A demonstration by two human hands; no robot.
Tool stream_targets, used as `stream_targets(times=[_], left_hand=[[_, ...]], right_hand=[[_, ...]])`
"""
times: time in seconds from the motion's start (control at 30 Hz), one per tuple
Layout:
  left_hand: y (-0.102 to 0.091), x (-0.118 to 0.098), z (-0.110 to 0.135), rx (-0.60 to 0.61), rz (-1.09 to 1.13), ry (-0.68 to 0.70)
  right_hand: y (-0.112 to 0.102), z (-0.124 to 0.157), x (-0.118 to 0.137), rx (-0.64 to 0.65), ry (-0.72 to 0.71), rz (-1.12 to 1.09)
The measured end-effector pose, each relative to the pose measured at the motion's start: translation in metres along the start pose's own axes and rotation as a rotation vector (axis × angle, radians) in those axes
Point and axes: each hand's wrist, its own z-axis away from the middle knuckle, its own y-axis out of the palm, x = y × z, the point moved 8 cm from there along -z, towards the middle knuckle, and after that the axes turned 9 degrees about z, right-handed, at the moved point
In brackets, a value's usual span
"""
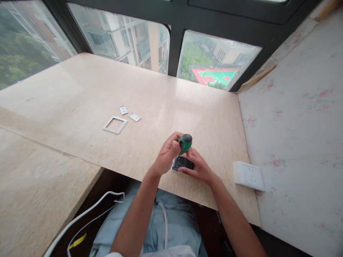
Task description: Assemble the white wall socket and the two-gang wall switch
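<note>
My left hand (166,154) is closed around the green and black handle of a screwdriver (185,143), held upright with its butt toward me. Its shaft points down at the wall socket body (182,164), a black-centred unit with a white edge lying on the stone ledge; the tip is hidden. My right hand (198,165) grips the right side of that socket body, thumb at the near edge and fingers at the far side. A white square frame (115,125) and two small white socket covers (123,110) (134,116) lie to the left.
A white socket box (248,175) sits at the right against the flowered wall (292,142). Windows with dark frames (175,46) border the far side of the ledge (160,103). White cables (88,207) hang below its near edge at the left.
</note>
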Motion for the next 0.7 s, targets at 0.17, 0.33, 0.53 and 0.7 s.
stream_targets(times=[0.17, 0.33, 0.53, 0.7], left_hand=[[-0.002, 0.001, -0.004, 0.021, -0.025, -0.036], [-0.008, -0.001, -0.005, -0.014, 0.004, -0.055], [-0.005, -0.013, -0.005, -0.067, 0.074, 0.049], [-0.008, -0.025, -0.003, -0.102, -0.104, 0.203]], right_hand=[[0.000, 0.001, 0.000, -0.001, -0.022, 0.016], [0.001, 0.004, -0.002, 0.004, -0.044, 0.040], [0.001, 0.004, -0.002, 0.015, -0.051, 0.052], [-0.001, 0.001, 0.002, 0.023, -0.049, 0.031]])
